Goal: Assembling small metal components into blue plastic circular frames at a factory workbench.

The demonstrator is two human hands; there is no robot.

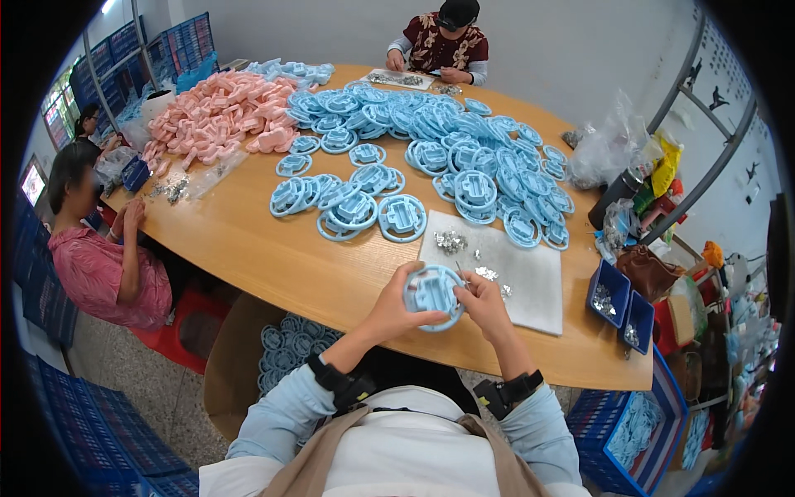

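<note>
My left hand (pixel 391 305) is closed round the rim of a round light blue plastic part (pixel 432 295), held tilted above the table's near edge. It has a ring-shaped outer rim and a raised frame in the middle. At its right side my right hand (pixel 484 300) is closed in a pinch on a thin metal tool (pixel 460 270), too small to make out fully. Just beyond my hands lies a white mat (pixel 537 286), with a heap of small shiny metal pieces (pixel 450 242) on it and a few more scattered nearer my right hand.
Piled light blue parts (pixel 464 137) cover the table's middle; pink plastic parts (pixel 224 116) are heaped at far left. Dark blue bins (pixel 609 291) with metal pieces stand right. Below are a cardboard box (pixel 228 364) and a blue crate (pixel 609 443). Co-workers sit across and left.
</note>
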